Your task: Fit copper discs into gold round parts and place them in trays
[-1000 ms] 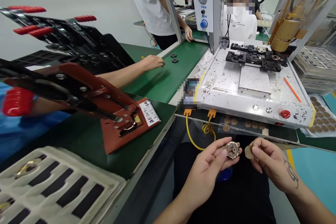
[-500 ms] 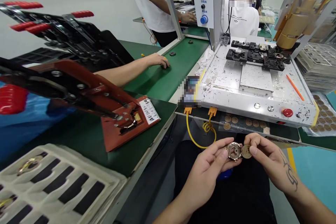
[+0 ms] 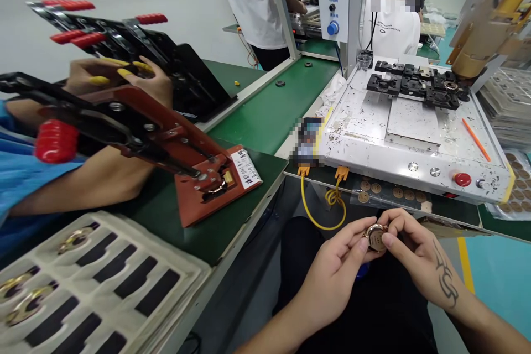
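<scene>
Above my lap, my left hand point(image 3: 336, 260) grips a gold-toned watch case point(image 3: 370, 230) between thumb and fingers. My right hand point(image 3: 412, 251) pinches a small round brown disc point(image 3: 376, 240) with faint marks on it. The disc lies over the opening of the case and covers most of its inside; whether it sits flat within the rim I cannot tell. Fingers of both hands nearly meet around the case and hide part of its edge.
A white press machine point(image 3: 373, 155) with black fixtures point(image 3: 415, 86) stands ahead. Brown discs on clear sheets point(image 3: 409, 194) lie below its front edge. To the left are a reddish-brown clamp press point(image 3: 194, 204), a tray point(image 3: 194, 268) with gold watch parts, and a co-worker's hands point(image 3: 149, 83).
The brown disc has moved left from beside the watch case onto its opening. My hands are closer together. The co-worker's arm has drawn back from the green surface to the left.
</scene>
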`<state>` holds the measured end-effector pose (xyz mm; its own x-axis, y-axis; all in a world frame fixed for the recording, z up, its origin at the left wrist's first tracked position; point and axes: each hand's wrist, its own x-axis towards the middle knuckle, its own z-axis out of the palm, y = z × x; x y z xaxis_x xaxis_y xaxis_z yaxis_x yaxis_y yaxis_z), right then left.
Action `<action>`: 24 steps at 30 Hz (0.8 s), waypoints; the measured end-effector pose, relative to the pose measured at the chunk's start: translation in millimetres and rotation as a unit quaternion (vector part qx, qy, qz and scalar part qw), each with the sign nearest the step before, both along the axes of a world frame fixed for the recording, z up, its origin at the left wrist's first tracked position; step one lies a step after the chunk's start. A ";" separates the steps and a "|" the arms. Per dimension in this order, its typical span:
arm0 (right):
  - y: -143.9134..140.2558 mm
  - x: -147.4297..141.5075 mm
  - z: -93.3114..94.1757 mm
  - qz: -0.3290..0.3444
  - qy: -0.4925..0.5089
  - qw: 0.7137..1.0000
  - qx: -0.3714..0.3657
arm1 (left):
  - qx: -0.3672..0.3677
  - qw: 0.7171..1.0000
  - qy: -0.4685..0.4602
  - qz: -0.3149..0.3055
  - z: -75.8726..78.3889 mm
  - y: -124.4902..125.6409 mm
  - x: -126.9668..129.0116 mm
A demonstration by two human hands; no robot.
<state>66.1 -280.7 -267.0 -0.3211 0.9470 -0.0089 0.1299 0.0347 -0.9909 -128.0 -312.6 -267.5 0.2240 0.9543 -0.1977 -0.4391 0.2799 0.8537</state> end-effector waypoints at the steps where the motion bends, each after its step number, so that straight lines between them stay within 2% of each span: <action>1: -0.3 -0.1 0.3 0.000 -0.003 1.000 -0.001 | 0.003 1.000 0.004 -0.001 0.3 -0.3 0.2; 8: -2.8 -2.5 0.5 -0.006 -0.027 0.999 0.017 | 0.028 0.999 0.034 -0.007 -0.3 -1.7 1.7; 11: -4.0 -4.0 -5.1 -0.012 -0.048 0.997 0.063 | 0.039 0.997 0.071 -0.006 -5.6 -2.8 2.9; 15: -2.0 -3.7 -13.5 -0.048 -0.118 0.981 0.143 | 0.071 0.983 0.167 0.016 -14.5 -3.4 2.5; 17: 1.4 -2.2 -14.5 -0.020 -0.147 0.975 0.166 | 0.106 0.971 0.214 0.003 -17.1 -1.9 0.3; 19: 5.4 -0.8 -12.9 0.037 -0.156 0.966 0.204 | 0.140 0.958 0.250 -0.020 -17.0 1.1 -3.3; 21: 9.0 -0.8 -10.1 0.059 -0.143 0.959 0.236 | 0.152 0.955 0.254 -0.018 -14.3 5.1 -7.7; 22: 10.5 -1.6 -8.9 0.046 -0.127 0.964 0.228 | 0.146 0.960 0.238 -0.004 -12.3 7.2 -9.8; 24: 12.5 -4.9 -8.0 0.004 -0.072 0.988 0.137 | 0.116 0.975 0.185 0.036 -8.1 10.6 -13.0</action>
<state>61.2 -268.2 -275.0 -0.3426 0.9176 0.2017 0.2676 0.3011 -0.9153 -141.1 -302.0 -275.6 0.1095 0.9936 -0.0289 -0.0999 0.0399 0.9942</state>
